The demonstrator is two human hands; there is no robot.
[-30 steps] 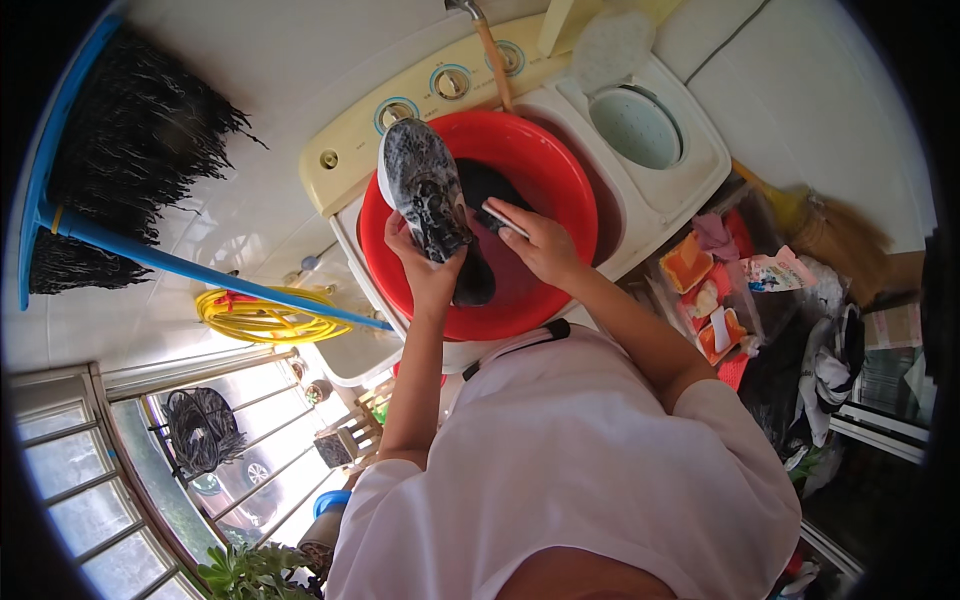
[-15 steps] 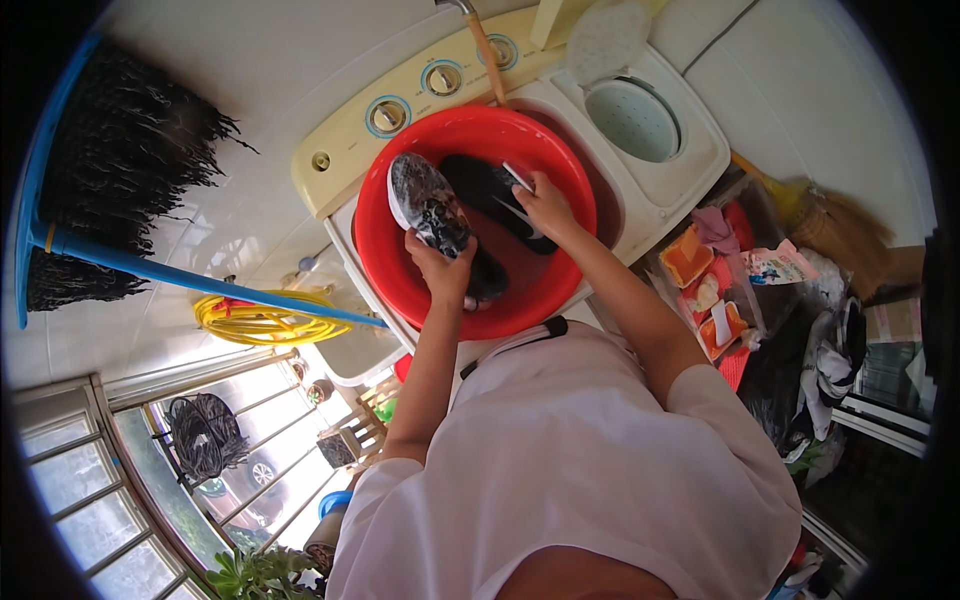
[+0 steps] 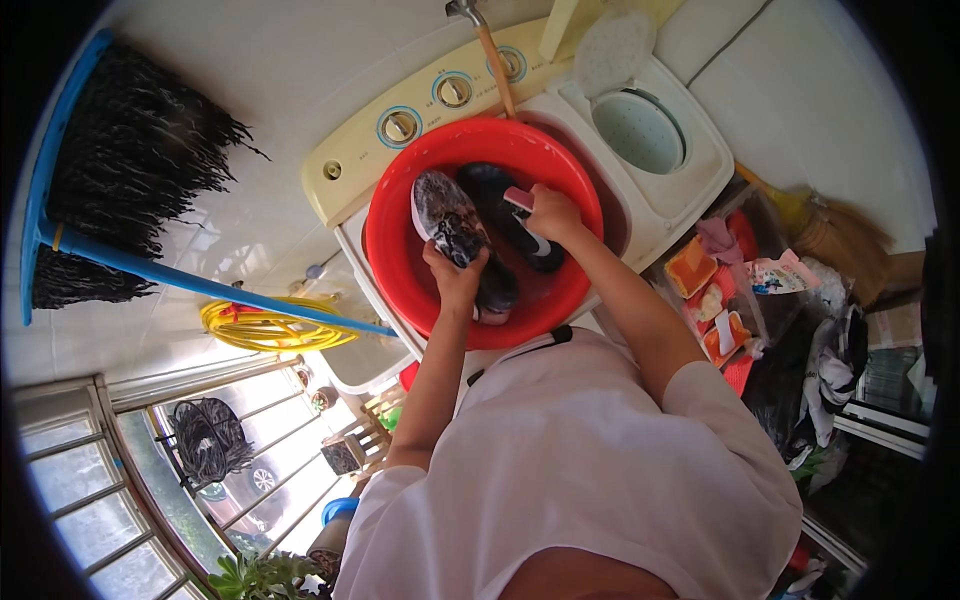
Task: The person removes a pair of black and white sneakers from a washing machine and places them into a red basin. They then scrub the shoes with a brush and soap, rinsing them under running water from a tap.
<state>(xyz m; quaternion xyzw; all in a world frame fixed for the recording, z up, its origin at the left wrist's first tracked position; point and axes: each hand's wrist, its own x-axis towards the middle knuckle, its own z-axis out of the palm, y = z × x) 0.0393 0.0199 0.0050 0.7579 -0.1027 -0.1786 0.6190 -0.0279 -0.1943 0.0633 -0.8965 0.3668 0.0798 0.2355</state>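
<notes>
A wet black sneaker [image 3: 446, 205] with a pale sole edge and whitish suds over its toe and laces tilts up inside a red basin [image 3: 392, 262]. My left hand [image 3: 458, 272] is closed round its middle, near the laces. My right hand [image 3: 552, 214] grips what looks like a small scrub brush [image 3: 519, 198], reddish-pink with a white edge, held to the right of that shoe and apart from it. Beneath my right hand lies a second black sneaker [image 3: 541, 254] with a white side mark. The brush's underside is hidden.
The basin rests on a cream twin-tub washing machine [image 3: 350, 150], its round spin tub [image 3: 640, 130] open at the right. A hose [image 3: 497, 72] hangs from the tap behind. At left lean a blue-handled mop [image 3: 200, 282] and a coiled yellow hose [image 3: 270, 325]; a straw broom [image 3: 840, 240] stands right.
The brush has turned in my right hand, so its reddish face now shows. My left hand and the held sneaker appear slightly lower and further right, as the whole view has shifted a little.
</notes>
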